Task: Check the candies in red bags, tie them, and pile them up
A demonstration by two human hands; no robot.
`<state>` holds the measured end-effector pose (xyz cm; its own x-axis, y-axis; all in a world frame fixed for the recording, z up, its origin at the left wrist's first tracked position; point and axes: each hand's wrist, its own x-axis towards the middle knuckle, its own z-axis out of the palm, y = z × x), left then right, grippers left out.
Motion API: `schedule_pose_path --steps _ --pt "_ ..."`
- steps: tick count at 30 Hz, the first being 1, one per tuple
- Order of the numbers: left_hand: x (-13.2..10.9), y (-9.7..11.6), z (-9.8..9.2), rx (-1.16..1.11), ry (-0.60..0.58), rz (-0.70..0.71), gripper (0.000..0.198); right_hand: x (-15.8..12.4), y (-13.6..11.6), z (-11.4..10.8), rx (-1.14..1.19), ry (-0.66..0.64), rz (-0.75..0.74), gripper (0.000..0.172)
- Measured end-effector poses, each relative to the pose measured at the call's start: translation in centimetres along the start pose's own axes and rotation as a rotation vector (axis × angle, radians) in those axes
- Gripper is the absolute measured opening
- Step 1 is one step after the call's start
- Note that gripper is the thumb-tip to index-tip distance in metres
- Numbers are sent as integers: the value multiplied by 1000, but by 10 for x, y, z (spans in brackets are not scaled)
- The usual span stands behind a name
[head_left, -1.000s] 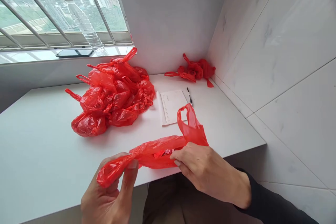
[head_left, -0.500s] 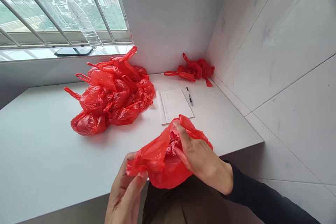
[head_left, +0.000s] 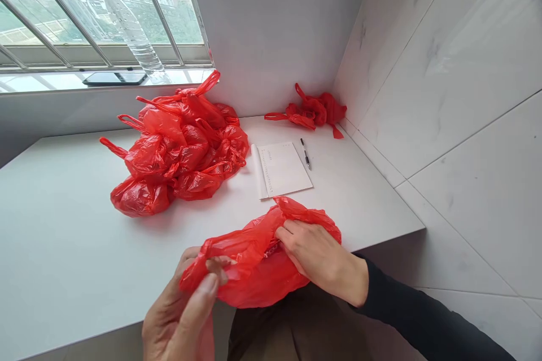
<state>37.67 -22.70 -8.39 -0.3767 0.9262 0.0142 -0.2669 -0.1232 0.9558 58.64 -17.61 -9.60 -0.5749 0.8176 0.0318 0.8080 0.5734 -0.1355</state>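
Observation:
A red plastic bag (head_left: pixel 262 285) is held at the front edge of the white table, above my lap. My left hand (head_left: pixel 182 304) is closed on the bag's left end, thumb in front and some fingers behind the thin film. On the other side, my right hand (head_left: pixel 317 254) grips the bag near its gathered opening, fingertips tucked into the folds. Between the hands, a scrap of white printed pattern from something inside shows through the opening; most of the contents are hidden.
Several filled red bags (head_left: pixel 182 152) form a heap at the left. Another crumpled red bag bundle (head_left: pixel 313 110) lies in the back corner. A notepad (head_left: pixel 283 169) and a pen (head_left: pixel 305 153) lie mid-table. A water bottle (head_left: pixel 135 34) and a dark tablet-like device (head_left: pixel 114 78) rest on the windowsill.
My left hand has moved left and down, stretching the bag's left end. My right hand's fingers have curled in onto the bag, and the printed item inside is now mostly covered.

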Motion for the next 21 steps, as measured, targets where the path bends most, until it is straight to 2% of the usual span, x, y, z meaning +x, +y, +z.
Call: schedule_pose_path --steps 4,7,11,13,16,19,21 --pt "3 10 -6 -66 -43 -89 25 -16 -3 -8 48 -23 -51 22" --pt "0 10 -1 -60 19 -58 48 -27 0 -9 37 -75 -56 23" --pt "-10 4 8 -18 89 -86 52 -29 9 -5 -41 -63 106 58" --pt "-17 4 16 21 98 -109 51 -28 15 2 -43 10 103 64" --pt "-27 7 30 63 113 -77 48 -26 26 20 -25 173 7 51" --pt "-30 6 34 103 88 -19 36 -24 37 36 -8 224 7 43" --pt "-26 2 28 140 46 2 39 -22 41 37 0 237 7 40"
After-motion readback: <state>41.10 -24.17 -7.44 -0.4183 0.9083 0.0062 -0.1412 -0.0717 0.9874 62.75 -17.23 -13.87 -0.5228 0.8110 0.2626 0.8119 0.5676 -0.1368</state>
